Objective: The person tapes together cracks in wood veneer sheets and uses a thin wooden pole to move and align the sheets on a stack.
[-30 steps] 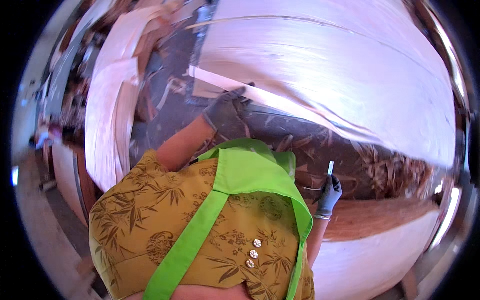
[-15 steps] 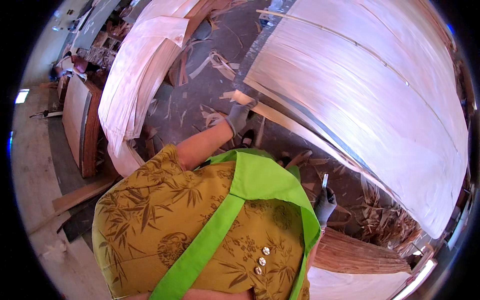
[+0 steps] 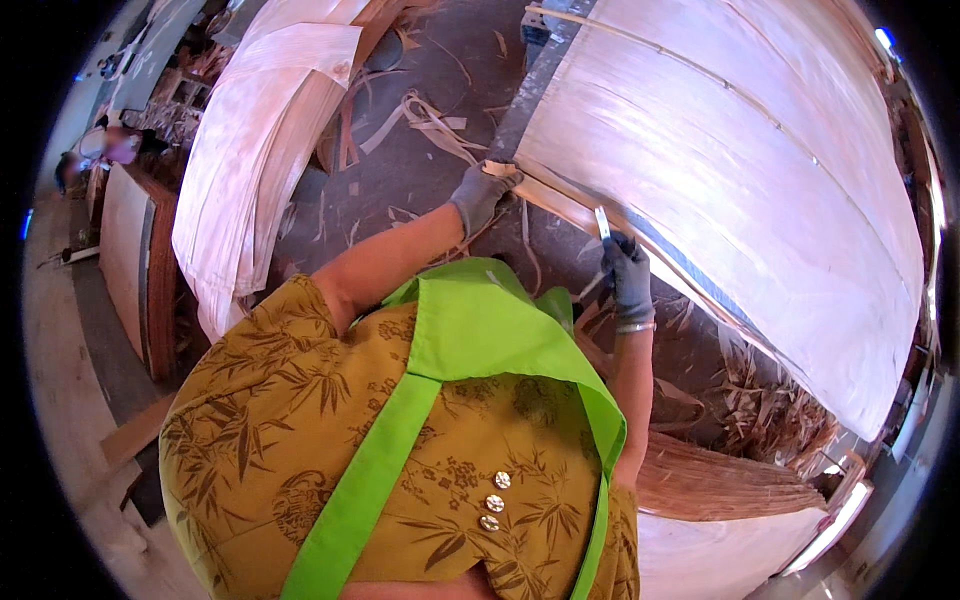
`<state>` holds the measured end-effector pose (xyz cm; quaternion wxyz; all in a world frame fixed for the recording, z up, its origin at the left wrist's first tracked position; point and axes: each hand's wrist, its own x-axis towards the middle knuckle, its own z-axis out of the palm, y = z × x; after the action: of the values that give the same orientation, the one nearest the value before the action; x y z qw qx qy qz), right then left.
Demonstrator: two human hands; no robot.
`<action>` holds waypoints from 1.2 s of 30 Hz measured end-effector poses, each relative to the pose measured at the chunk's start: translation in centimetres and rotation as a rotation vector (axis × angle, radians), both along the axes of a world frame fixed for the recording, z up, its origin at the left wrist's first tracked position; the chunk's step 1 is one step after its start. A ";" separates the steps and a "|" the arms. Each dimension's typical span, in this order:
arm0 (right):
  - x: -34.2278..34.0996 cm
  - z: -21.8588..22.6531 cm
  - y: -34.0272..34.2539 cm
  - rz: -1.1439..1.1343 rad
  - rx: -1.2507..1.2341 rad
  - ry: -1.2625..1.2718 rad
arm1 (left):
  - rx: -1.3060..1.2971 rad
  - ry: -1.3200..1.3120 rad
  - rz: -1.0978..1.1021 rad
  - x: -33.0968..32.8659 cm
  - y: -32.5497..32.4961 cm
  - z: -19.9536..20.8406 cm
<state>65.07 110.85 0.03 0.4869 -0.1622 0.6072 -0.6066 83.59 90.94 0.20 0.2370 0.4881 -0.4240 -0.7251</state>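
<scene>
A large pale wood veneer sheet (image 3: pixel 710 160) covers the worktable, whose dark edge strip (image 3: pixel 538 95) shows at its left end. My left hand (image 3: pixel 480 196), in a grey glove, is closed on the end of a narrow veneer strip (image 3: pixel 556 204) that runs along the near edge of the sheet. To its right, my gloved right hand (image 3: pixel 628 275) is closed around a small knife (image 3: pixel 602 223); its short pale blade points up and away from me, close to the strip. The knife's handle is hidden in the fingers. Whether the blade touches the strip, I cannot tell.
A thin, light stick (image 3: pixel 690 65) lies across the sheet. Stacked veneer (image 3: pixel 250 150) stands at the left, with a thick board stack (image 3: pixel 135 260) beyond. Scraps (image 3: pixel 425 125) litter the floor. More veneer (image 3: pixel 720 480) lies at lower right. A person (image 3: pixel 110 145) is at far left.
My right hand has come up and leftward with the knife, from low at my side to the strip by the table edge. The left hand keeps its hold on the strip, shifted slightly.
</scene>
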 end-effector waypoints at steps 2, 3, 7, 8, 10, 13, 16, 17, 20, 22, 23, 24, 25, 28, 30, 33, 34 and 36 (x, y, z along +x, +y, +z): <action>0.1 -0.7 -1.8 -0.014 -0.010 -0.078 | -0.069 -0.031 -0.086 0.1 -1.4 -0.8; 0.4 -0.5 -2.6 -0.030 -0.021 -0.107 | -0.108 -0.072 -0.124 0.3 -2.1 -2.2; 1.6 -0.7 -4.6 -0.090 0.012 -0.136 | -0.539 -0.137 -0.195 1.2 -3.4 -8.7; 1.8 -1.3 -4.9 -0.100 0.018 -0.140 | -0.475 -0.175 -0.224 1.3 -3.6 -8.8; 1.8 -3.1 -5.7 -0.154 0.031 -0.074 | -0.349 -0.254 -0.291 1.2 -3.3 -4.9; 2.0 -4.0 -6.8 -0.234 0.120 0.005 | -0.448 -0.204 -0.248 1.9 -3.9 -4.1; 2.2 -4.3 -6.8 -0.240 0.108 0.002 | -0.530 -0.165 -0.160 3.1 -4.6 1.0; 2.3 -4.2 -6.8 -0.248 0.103 0.002 | -0.537 -0.173 -0.194 3.0 -5.3 0.0; 2.5 -4.3 -7.0 -0.272 0.060 0.007 | -0.598 -0.257 -0.300 2.4 -7.0 -2.4; 2.2 -5.4 -6.8 -0.304 0.013 0.023 | -0.686 -0.383 -0.395 0.8 -6.9 -1.7; 2.2 -5.6 -6.7 -0.293 0.006 -0.014 | -0.728 -0.439 -0.442 0.0 -6.6 -1.7; 2.5 -4.2 -6.9 -0.264 0.064 0.023 | -0.616 -0.352 -0.413 -0.5 -6.4 -2.2; 2.5 -4.6 -6.8 -0.268 0.039 0.009 | -0.512 -0.266 -0.399 -1.0 -6.5 -2.4; 2.4 -4.5 -6.6 -0.271 0.042 -0.028 | -0.452 -0.249 -0.427 -1.9 -6.2 -1.3; 2.7 -3.8 -6.9 -0.316 0.022 -0.005 | -0.493 -0.281 -0.426 -1.9 -6.5 -1.6; 2.5 -4.6 -6.6 -0.272 -0.008 -0.051 | -0.548 -0.298 -0.385 -2.2 -6.8 -2.3; 2.5 -4.7 -6.5 -0.298 -0.033 -0.042 | -0.554 -0.315 -0.377 -2.4 -6.9 -2.6; 2.7 -4.6 -6.7 -0.341 -0.082 -0.029 | -0.563 -0.357 -0.352 -2.6 -6.9 -3.0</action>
<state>67.81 104.15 -4.59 0.3786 -0.0676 0.5935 -0.7070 81.00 84.01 -2.75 0.1559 0.4420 -0.7188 -0.5134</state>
